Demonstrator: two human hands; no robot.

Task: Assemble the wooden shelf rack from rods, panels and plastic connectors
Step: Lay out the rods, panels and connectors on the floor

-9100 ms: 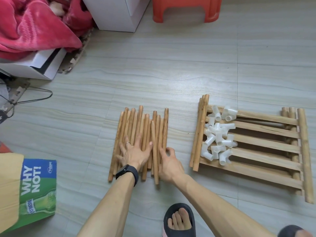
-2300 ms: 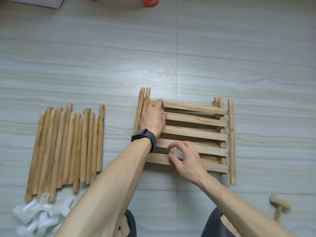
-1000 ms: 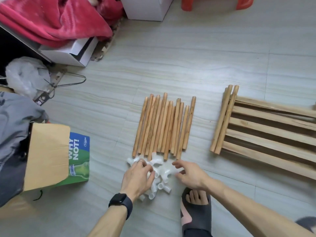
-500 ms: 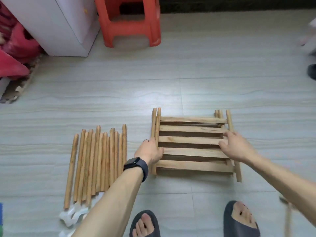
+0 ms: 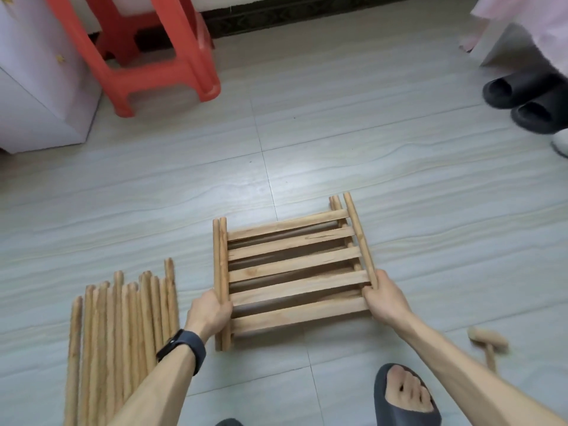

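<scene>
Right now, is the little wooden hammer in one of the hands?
No, the wooden hammer lies on the floor while the left hand and right hand grip the slatted panels.

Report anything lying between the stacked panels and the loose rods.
Nothing visible on the floor there: a bare strip separates the stacked panels from the loose rods. The left hand grips the panels' left rails beside it.

matt bare wood panels, rods.
</scene>
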